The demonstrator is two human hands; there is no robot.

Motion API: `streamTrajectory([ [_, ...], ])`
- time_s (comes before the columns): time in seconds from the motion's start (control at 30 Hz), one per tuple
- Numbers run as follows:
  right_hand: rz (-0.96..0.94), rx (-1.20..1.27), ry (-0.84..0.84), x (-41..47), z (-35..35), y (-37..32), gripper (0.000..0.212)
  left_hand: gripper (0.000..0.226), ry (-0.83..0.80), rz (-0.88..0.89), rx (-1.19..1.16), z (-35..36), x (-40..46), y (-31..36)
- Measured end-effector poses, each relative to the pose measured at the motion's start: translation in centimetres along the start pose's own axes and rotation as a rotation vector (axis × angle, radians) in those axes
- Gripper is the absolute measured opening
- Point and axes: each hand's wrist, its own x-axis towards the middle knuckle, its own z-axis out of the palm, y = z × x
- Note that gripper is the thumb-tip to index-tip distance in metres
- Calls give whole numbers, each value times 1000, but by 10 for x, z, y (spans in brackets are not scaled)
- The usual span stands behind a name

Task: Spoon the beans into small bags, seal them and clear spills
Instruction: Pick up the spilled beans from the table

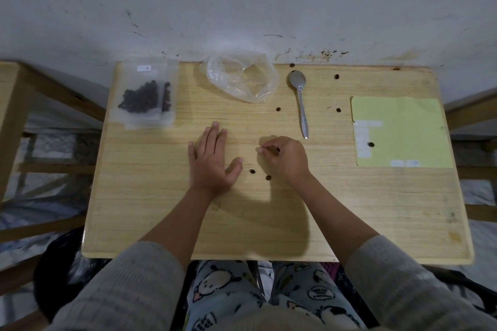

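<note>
Filled small bags lie sealed at the table's far left; spoon set down. My right hand pinches one spilled bean; my left hand rests flat, fingers straight. Loose beans remain scattered on the table.

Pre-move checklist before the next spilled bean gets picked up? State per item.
1. Right hand grips a bean: ok, its fingers pinch a dark bean.
2. Left hand out of the way: ok, flat on the table, holding nothing.
3. Next spills within reach: ok, two beans lie between the hands.
4. Spills cleared: not ok, loose beans remain near the spoon and one on the yellow sheet.
5. Small bags sealed: cannot tell.
6. Big clear bag emptied: ok, no beans seen inside.
</note>
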Motion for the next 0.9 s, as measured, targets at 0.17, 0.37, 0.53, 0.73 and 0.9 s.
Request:
streamTrajectory([
  [0.17, 334, 456, 95, -2, -15, -1, 21, 80, 9, 8, -9, 1, 0, 0],
  [0.37, 493, 1005, -17, -14, -30, -5, 36, 80, 15, 10, -8, 1, 0, 0],
  [0.53, 261, 483, 22, -21, -22, 0, 48, 80, 11, 13, -4, 1, 0, -1],
  [0.73, 32, 149, 7, -25, -12, 10, 19, 81, 18, 13, -6, 1, 0, -1],
  [0.9, -7, 36, -21, -23, -7, 11, 19, 80, 23, 19, -3, 2, -1, -1],
])
